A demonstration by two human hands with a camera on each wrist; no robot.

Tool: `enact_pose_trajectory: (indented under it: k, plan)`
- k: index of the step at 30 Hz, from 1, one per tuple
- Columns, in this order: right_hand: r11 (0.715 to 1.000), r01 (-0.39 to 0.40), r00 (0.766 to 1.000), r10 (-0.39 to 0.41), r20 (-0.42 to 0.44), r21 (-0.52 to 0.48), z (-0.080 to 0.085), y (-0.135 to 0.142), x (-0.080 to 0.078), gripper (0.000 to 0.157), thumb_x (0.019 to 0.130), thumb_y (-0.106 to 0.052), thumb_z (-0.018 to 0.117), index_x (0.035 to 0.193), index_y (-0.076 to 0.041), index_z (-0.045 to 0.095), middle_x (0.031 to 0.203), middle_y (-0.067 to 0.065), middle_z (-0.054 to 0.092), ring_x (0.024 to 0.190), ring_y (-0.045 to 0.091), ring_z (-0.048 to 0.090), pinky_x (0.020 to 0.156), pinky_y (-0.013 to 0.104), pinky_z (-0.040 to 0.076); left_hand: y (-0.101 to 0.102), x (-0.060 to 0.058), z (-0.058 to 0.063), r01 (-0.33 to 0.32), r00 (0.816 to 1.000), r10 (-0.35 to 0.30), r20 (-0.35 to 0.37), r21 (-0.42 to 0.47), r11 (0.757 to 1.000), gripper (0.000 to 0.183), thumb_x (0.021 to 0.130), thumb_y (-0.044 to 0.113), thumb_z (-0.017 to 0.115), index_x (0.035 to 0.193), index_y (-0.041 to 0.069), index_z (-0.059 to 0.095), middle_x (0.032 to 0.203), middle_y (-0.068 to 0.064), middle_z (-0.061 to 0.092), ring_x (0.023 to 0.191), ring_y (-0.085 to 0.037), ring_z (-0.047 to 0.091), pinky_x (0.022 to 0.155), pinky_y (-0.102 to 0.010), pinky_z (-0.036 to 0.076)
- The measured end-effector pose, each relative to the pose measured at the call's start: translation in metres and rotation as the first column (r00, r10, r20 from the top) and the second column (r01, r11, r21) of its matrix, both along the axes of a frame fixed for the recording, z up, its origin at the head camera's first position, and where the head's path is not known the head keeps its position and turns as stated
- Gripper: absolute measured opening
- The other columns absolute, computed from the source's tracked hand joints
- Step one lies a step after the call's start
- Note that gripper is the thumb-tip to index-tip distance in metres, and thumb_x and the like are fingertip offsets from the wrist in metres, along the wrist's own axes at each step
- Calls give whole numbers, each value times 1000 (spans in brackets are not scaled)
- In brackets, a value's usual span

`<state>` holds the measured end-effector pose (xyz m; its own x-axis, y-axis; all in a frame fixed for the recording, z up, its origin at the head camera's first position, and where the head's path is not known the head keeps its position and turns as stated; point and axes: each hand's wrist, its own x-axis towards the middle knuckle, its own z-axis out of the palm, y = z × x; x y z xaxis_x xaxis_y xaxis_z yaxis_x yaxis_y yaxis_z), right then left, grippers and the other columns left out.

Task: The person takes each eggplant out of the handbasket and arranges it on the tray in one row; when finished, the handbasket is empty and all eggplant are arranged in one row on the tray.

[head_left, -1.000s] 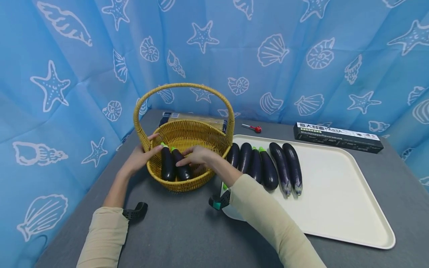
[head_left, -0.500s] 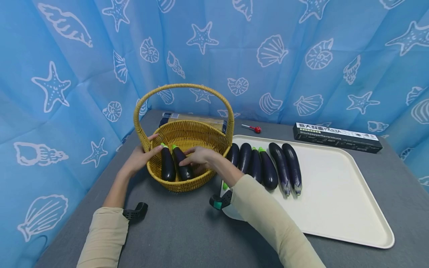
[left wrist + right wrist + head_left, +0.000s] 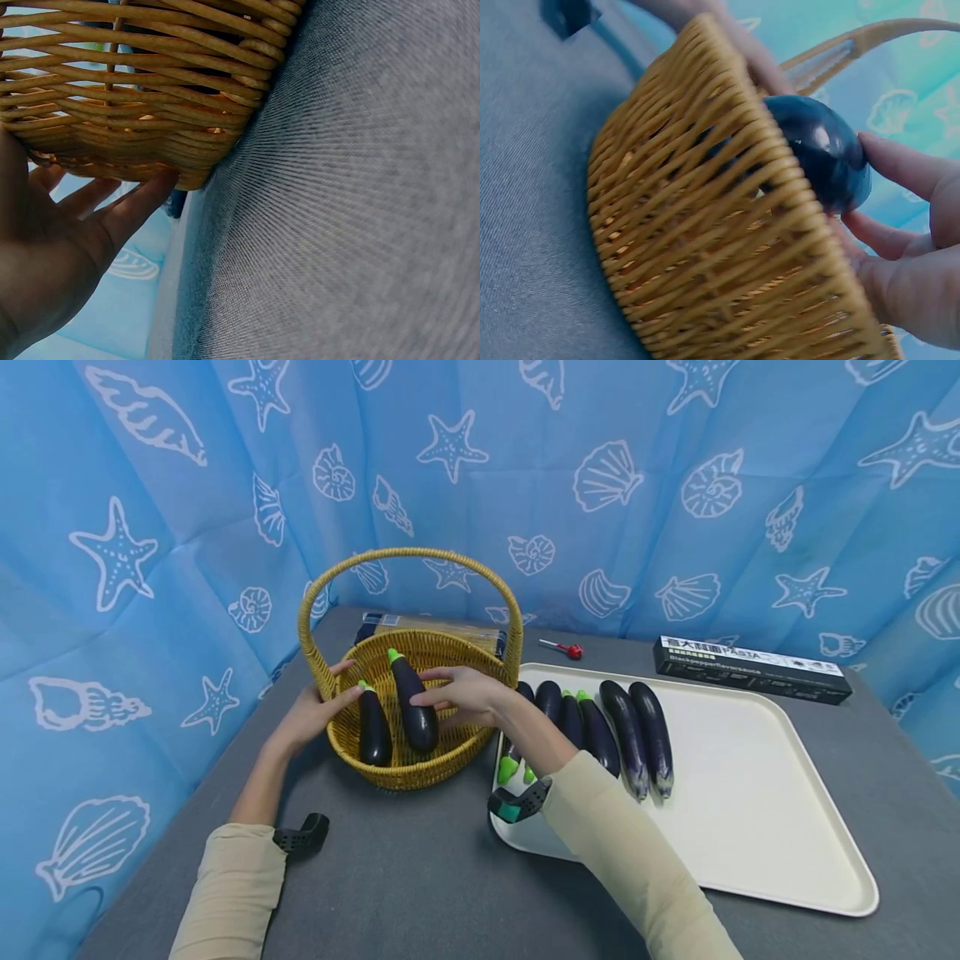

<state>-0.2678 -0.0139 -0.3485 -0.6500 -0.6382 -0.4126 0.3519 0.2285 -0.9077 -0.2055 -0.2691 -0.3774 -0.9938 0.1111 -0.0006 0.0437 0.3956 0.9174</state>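
Observation:
A yellow wicker basket (image 3: pixel 405 781) with a tall arched handle stands on the table. My right hand (image 3: pixel 468 693) pinches a dark purple eggplant (image 3: pixel 412 706) between thumb and fingers, its green stem pointing up and away. In the right wrist view the rounded end of this eggplant (image 3: pixel 821 150) rises past the basket rim. Another eggplant (image 3: pixel 374 731) lies inside at the left. My left hand (image 3: pixel 307 714) grips the left rim, thumb over the edge by that eggplant's green stem. The left wrist view shows its fingers (image 3: pixel 131 210) against the outer weave.
Right of the basket, a cream tray (image 3: pixel 757 793) carries several eggplants (image 3: pixel 633 739) in a row at its left side. Behind them lie a red lollipop (image 3: pixel 573 652) and a black pasta box (image 3: pixel 750 670). A long pack (image 3: pixel 480 637) lies behind the basket, before a blue curtain (image 3: pixel 525 485).
My right hand has taken hold of the right-hand eggplant in the basket and lifted it up and slightly to the right. The left hand has stayed on the rim.

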Motion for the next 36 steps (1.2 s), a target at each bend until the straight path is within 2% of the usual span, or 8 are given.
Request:
enact_pose_trajectory:
  k: [7, 14, 24, 36]
  plan:
    - [990, -26, 1000, 28, 12, -135, 11, 20, 8, 56, 95, -8, 59, 146, -11, 37, 132, 16, 47, 119, 31, 50, 91, 48, 47, 1, 0, 1, -4, 1000, 4, 6, -7, 1000, 67, 99, 26, 54, 152, 5, 20, 153, -27, 14, 134, -45, 25, 105, -60, 25]
    - [982, -81, 997, 79, -18, -171, 13, 40, 21, 58, 96, -7, 55, 149, -11, 31, 136, 17, 44, 123, 31, 46, 95, 52, 43, 1, 2, 2, -1, 1000, 1, 6, -6, 1000, 67, 99, 28, 54, 152, 4, 20, 153, -27, 15, 135, -44, 24, 105, -60, 25]
    - [973, -100, 995, 93, -40, -209, 2, 77, 36, 64, 93, -6, 58, 150, -9, 28, 137, 19, 42, 120, 30, 47, 93, 51, 45, 0, 2, 1, 12, 1000, -12, -10, 4, 1000, 67, 99, 27, 54, 152, 4, 20, 152, -27, 16, 134, -44, 25, 104, -60, 26]
    - [974, -110, 991, 93, -92, -200, -11, 126, 47, 70, 91, -12, 64, 149, -3, 26, 123, 13, 48, 109, 25, 51, 90, 50, 46, -1, -1, 0, 6, 1000, -6, 1, -3, 1000, 69, 98, 29, 55, 152, 5, 20, 154, -24, 16, 135, -43, 25, 104, -60, 26]
